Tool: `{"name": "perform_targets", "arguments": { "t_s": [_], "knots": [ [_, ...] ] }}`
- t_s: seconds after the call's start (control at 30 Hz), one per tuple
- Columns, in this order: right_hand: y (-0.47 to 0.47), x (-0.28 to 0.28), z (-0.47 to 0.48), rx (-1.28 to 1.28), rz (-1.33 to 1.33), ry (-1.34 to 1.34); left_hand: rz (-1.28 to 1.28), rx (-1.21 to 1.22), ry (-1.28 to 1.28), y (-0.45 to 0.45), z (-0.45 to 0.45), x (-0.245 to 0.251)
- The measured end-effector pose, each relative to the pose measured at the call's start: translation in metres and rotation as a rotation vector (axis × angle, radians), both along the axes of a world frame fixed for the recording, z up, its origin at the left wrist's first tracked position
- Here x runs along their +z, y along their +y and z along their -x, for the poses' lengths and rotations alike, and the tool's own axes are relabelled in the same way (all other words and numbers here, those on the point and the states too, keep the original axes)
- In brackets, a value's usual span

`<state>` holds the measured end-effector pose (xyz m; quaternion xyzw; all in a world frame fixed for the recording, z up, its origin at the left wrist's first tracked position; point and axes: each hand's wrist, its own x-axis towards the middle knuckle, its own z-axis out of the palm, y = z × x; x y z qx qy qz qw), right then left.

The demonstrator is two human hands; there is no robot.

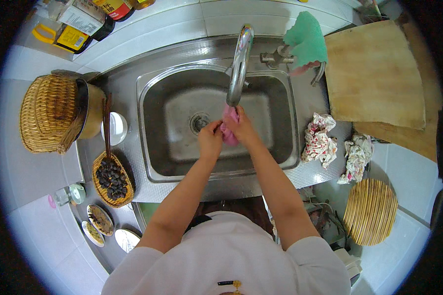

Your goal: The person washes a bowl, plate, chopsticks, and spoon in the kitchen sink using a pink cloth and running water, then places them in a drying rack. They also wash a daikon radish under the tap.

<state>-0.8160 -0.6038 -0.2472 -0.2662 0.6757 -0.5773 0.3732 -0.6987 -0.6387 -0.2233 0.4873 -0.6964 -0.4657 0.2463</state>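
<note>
A pink cloth [229,135] is bunched up between my two hands, under the spout of the chrome faucet [239,66] and over the stainless steel sink [177,147]. My left hand [210,138] grips its left side with bent fingers. My right hand [242,127] lies over its right side, fingers pointing up toward the spout. The fingertips are partly hidden in the cloth's folds. Whether water is running cannot be told. To the left of my hands, the drain [199,122] shows at the bottom of the basin.
Left of the sink are a wicker basket [48,114], a metal pot [96,110], a white bowl [119,129] and a small basket of dark pieces [129,173] with chopsticks. Crumpled patterned cloths [319,142] lie right. A green cloth [306,40] hangs by the valve; a wooden board [376,73] is beyond.
</note>
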Motion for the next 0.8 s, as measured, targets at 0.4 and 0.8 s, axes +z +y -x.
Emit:
{"name": "perform_targets", "arguments": {
  "t_s": [0.4,0.8],
  "knots": [
    [0.017,0.018,0.028,0.137,0.128,-0.210,-1.229,0.150,0.529,-0.007,-0.006,0.045],
    [-0.011,0.047,0.039,0.481,-0.285,0.438,-1.226,-0.048,0.469,-0.006,-0.010,0.040]
  ]
}}
